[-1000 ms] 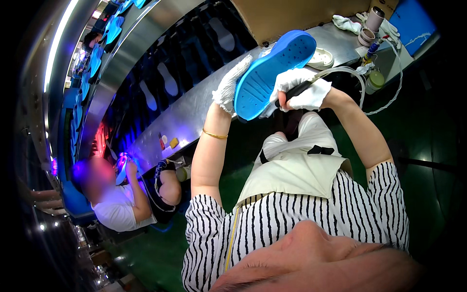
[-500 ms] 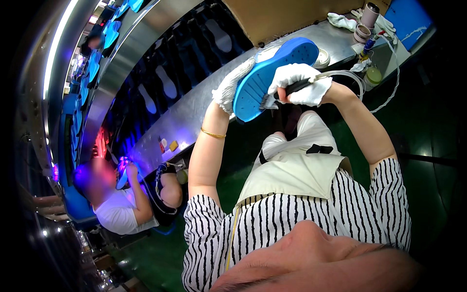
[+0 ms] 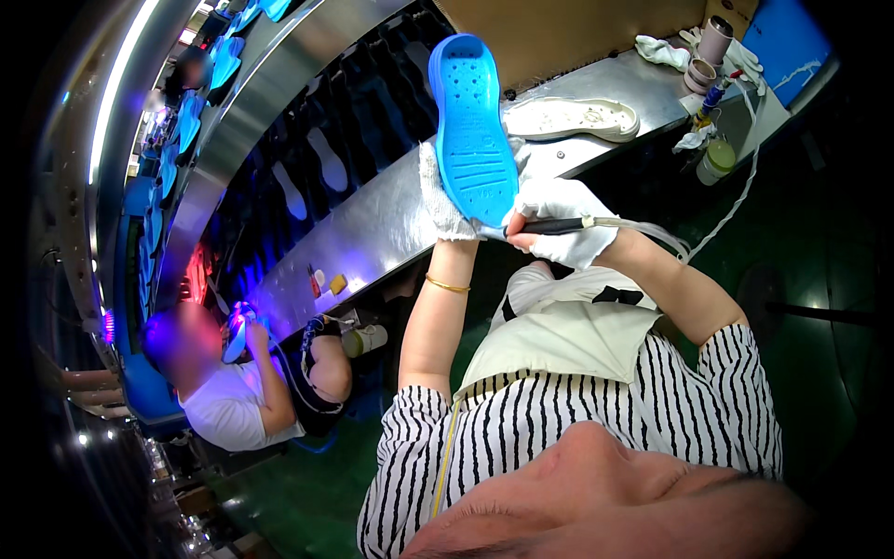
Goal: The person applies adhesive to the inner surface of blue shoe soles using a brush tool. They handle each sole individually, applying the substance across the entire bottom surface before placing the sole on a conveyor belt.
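Observation:
My left hand (image 3: 445, 205), in a white knitted glove, holds a blue shoe sole (image 3: 470, 121) by its lower end and side. The sole stands nearly upright over the bench edge, its face with ridges and small holes turned to me. In my right hand (image 3: 573, 214), also white-gloved with bare fingertips, is a brush with a black handle (image 3: 551, 226). A pale hose (image 3: 643, 228) runs from the handle's end. The brush's tip is at the sole's lower end, where the bristles are hard to make out. Beyond my right hand, a white shoe sole (image 3: 577, 118) lies on the bench.
The metal bench (image 3: 372, 224) runs beside a conveyor carrying pale insoles (image 3: 328, 160). At its right end are spools (image 3: 715, 42), gloves (image 3: 663, 51) and a jar (image 3: 717, 158). A cardboard box (image 3: 568, 42) stands behind. A co-worker (image 3: 237, 396) sits at left.
The blue sole has swung from a slant to nearly upright and moved left, exposing the white sole behind it. My right hand has lowered the brush to the sole's lower end.

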Motion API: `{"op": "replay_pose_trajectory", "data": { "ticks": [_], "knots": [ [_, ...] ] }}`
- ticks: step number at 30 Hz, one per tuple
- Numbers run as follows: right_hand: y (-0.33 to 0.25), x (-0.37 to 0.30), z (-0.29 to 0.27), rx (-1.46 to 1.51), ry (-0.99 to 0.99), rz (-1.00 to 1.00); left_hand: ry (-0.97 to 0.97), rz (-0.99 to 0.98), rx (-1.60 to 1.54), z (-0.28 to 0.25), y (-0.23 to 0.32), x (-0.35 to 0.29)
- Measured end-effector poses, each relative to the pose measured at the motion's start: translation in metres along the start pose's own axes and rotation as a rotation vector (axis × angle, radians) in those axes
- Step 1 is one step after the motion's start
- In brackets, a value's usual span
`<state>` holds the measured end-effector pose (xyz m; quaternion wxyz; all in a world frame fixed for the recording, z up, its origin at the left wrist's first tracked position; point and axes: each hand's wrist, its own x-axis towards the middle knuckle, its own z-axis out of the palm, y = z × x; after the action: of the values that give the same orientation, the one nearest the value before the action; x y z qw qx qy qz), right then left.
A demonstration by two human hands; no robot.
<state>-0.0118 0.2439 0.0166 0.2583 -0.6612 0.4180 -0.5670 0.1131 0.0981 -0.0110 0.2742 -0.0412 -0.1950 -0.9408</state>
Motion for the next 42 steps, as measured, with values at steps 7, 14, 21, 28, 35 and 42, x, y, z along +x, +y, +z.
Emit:
{"op": "replay_pose_trajectory", "data": {
  "ticks": [7, 14, 21, 28, 35, 42],
  "knots": [
    [0.008, 0.027, -0.018, -0.142, 0.173, -0.091, 0.243, 0.119, 0.082, 0.001, -0.016, -0.010],
    [-0.014, 0.020, 0.018, -0.114, -0.015, -0.243, -0.066, 0.060, -0.110, -0.005, -0.012, -0.012],
    [-0.009, 0.024, -0.016, 0.266, 0.103, 0.139, 0.179, 0.214, 0.149, -0.001, -0.011, -0.024],
    [-0.023, 0.019, 0.008, -0.241, -0.063, -0.245, -0.093, 0.076, -0.092, 0.003, -0.015, -0.023],
    [-0.010, 0.037, -0.024, -0.077, 0.123, -0.149, 0.148, 0.085, 0.046, 0.001, -0.018, -0.028],
    [0.030, 0.071, -0.050, -0.445, 0.290, -0.374, 0.037, -0.043, 0.025, 0.032, -0.025, -0.022]
  ]
}}
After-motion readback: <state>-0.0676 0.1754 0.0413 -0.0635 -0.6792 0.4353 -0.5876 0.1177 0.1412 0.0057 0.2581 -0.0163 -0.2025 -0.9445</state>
